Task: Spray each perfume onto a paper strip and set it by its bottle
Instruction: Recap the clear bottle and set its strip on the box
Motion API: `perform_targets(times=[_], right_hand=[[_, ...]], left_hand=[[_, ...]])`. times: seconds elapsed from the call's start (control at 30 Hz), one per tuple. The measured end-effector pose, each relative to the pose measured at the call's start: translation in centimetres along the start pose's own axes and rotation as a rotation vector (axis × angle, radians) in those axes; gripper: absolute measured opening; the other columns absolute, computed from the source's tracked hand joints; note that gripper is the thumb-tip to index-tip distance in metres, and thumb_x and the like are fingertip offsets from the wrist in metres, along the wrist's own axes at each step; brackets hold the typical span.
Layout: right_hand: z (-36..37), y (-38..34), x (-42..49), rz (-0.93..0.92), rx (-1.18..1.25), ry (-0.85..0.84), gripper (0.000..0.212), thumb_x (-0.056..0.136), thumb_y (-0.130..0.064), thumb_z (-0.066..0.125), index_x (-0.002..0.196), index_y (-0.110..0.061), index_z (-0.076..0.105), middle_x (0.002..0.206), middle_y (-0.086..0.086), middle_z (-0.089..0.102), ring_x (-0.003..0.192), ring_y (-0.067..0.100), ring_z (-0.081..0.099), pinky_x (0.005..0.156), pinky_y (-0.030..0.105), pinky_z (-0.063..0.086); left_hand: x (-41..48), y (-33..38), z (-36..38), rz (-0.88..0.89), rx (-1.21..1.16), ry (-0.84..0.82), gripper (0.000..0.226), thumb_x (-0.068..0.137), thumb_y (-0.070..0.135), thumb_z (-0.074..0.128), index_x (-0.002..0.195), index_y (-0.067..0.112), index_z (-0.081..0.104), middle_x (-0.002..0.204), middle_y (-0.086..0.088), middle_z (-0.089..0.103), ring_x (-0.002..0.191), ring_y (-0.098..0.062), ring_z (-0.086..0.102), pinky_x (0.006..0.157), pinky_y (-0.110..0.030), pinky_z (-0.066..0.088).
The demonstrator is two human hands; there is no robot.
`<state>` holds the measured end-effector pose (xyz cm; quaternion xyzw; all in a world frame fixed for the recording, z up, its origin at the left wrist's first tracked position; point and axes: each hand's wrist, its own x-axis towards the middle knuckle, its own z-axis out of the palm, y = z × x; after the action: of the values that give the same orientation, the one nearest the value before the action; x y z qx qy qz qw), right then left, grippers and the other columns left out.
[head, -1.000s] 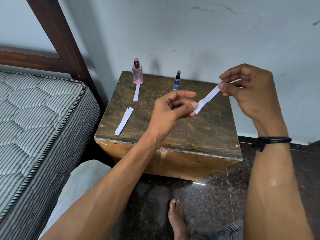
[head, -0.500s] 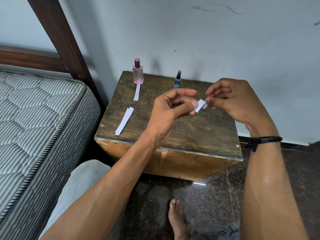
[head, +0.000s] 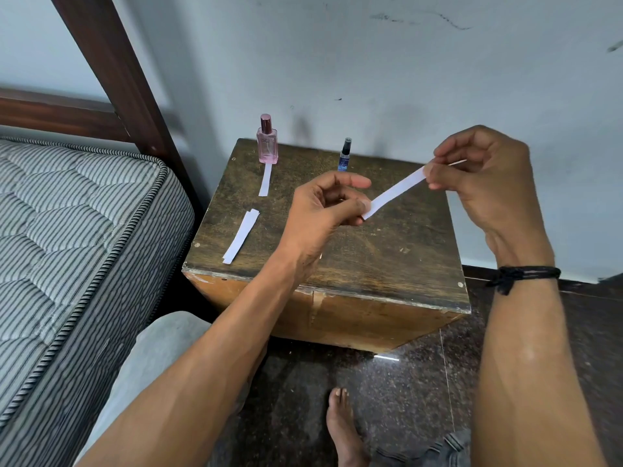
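A paper strip point(head: 394, 192) is held stretched in the air above the right half of the wooden bench point(head: 371, 261), slanting upward from left to right. Its lower end is pinched by the left hand point(head: 320, 214), whose curled fingers point(head: 362, 207) are clamped on the paper. Its upper end is pinched by the right hand point(head: 488, 183), whose fingertips point(head: 433, 173) are likewise closed on it, and a thin tip of the strip is seen beyond them. A pink bottle point(head: 267, 144) is stood upright at the back left of the bench, close to the wall point(head: 404, 79). A second strip point(head: 265, 180) is laid flat just in front of it, its far end at the bottle's base. A slim blue bottle point(head: 345, 158) with a black cap is stood upright to the right of the pink one, apart from it and behind the left hand. A few spare strips point(head: 241, 235) are laid together near the bench's left edge. A striped mattress point(head: 67, 247) and a dark bed frame point(head: 111, 62) are seen on the left. A bare foot point(head: 342, 426) is rested on the dark polished floor point(head: 404, 399), and a black band point(head: 522, 274) is worn on the right wrist.
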<state>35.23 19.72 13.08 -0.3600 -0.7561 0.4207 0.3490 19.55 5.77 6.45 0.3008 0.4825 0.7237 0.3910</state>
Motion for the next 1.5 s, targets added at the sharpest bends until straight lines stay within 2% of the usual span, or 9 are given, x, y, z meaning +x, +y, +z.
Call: perform_targets(times=[0.27,0.43,0.5,0.6,0.77,0.97,1.2,1.37,1.5], right_hand=[[-0.1,-0.1,0.1,-0.025,0.019,0.013,0.021,0.081,0.001,0.081,0.092,-0.013,0.07,0.083,0.004,0.074,0.075,0.026,0.075,0.081,0.043,0.063],[0.5,0.7,-0.2,0.129,-0.016,-0.208,0.024,0.081,0.006,0.08,0.089,-0.013,0.068,0.075,0.001,0.075,0.073,0.016,0.073,0.081,0.04,0.064],[0.9,0.8,-0.4,0.151,-0.001,-0.248,0.024,0.08,0.006,0.081,0.09,-0.012,0.068,0.076,0.002,0.074,0.075,0.018,0.072,0.08,0.04,0.064],[1.1,0.1,-0.3,0.107,0.042,-0.173,0.026,0.081,0.007,0.08,0.09,-0.014,0.067,0.081,0.008,0.073,0.079,0.024,0.073,0.077,0.036,0.064],[0.0,-1.5,-0.3,-0.083,0.05,-0.009,0.025,0.082,0.004,0.079,0.099,-0.009,0.066,0.085,0.006,0.072,0.073,0.019,0.072,0.074,0.032,0.061],[-0.5,-3.1,-0.8,-0.16,-0.046,-0.051,0.024,0.084,0.002,0.078,0.101,-0.009,0.065,0.089,0.005,0.074,0.07,0.013,0.072,0.072,0.028,0.061],[-1.0,-3.6,-0.9,-0.168,-0.053,-0.07,0.025,0.083,0.002,0.078,0.1,-0.009,0.065,0.086,0.002,0.075,0.071,0.016,0.072,0.075,0.036,0.063],[-0.9,-3.5,-0.9,-0.159,-0.047,-0.072,0.025,0.083,0.003,0.078,0.098,-0.011,0.065,0.082,-0.002,0.075,0.069,0.015,0.072,0.073,0.034,0.063],[-0.4,-2.2,-0.6,-0.098,-0.148,-0.092,0.03,0.084,-0.001,0.077,0.088,-0.028,0.064,0.082,-0.003,0.074,0.069,0.012,0.071,0.081,0.045,0.062]], left_hand=[[-0.2,0.2,0.3,0.032,0.008,-0.017,0.026,0.084,-0.014,0.069,0.104,0.004,0.069,0.077,-0.006,0.071,0.069,-0.016,0.066,0.065,-0.024,0.053],[-0.3,0.7,0.4,0.105,-0.006,-0.023,0.026,0.085,-0.013,0.069,0.103,0.006,0.068,0.077,-0.005,0.072,0.072,-0.016,0.065,0.066,-0.024,0.052],[-0.3,0.9,0.4,0.118,0.004,-0.033,0.026,0.085,-0.012,0.069,0.102,0.007,0.068,0.077,-0.004,0.071,0.071,-0.016,0.065,0.066,-0.025,0.052],[-0.3,1.0,0.4,0.107,0.031,-0.033,0.026,0.085,-0.013,0.069,0.102,0.006,0.068,0.076,-0.003,0.071,0.07,-0.016,0.065,0.065,-0.024,0.052],[-0.5,0.2,0.9,0.057,0.173,-0.058,0.024,0.085,-0.012,0.069,0.102,0.004,0.068,0.077,-0.004,0.07,0.071,-0.015,0.065,0.067,-0.025,0.055],[-0.9,-0.4,1.6,0.048,0.24,-0.062,0.022,0.087,-0.008,0.071,0.105,0.004,0.067,0.083,-0.013,0.07,0.07,-0.02,0.065,0.068,-0.029,0.059],[-0.9,-0.5,1.7,0.042,0.235,-0.051,0.025,0.087,-0.008,0.071,0.104,0.009,0.066,0.086,-0.015,0.071,0.072,-0.019,0.067,0.069,-0.028,0.059],[-1.0,-0.4,1.6,0.039,0.223,-0.049,0.025,0.087,-0.008,0.07,0.106,0.007,0.064,0.087,-0.018,0.071,0.072,-0.021,0.067,0.07,-0.03,0.059],[-1.2,-0.3,1.8,0.056,0.196,-0.067,0.027,0.087,-0.009,0.07,0.109,0.006,0.063,0.086,-0.015,0.072,0.073,-0.023,0.067,0.07,-0.031,0.058]])
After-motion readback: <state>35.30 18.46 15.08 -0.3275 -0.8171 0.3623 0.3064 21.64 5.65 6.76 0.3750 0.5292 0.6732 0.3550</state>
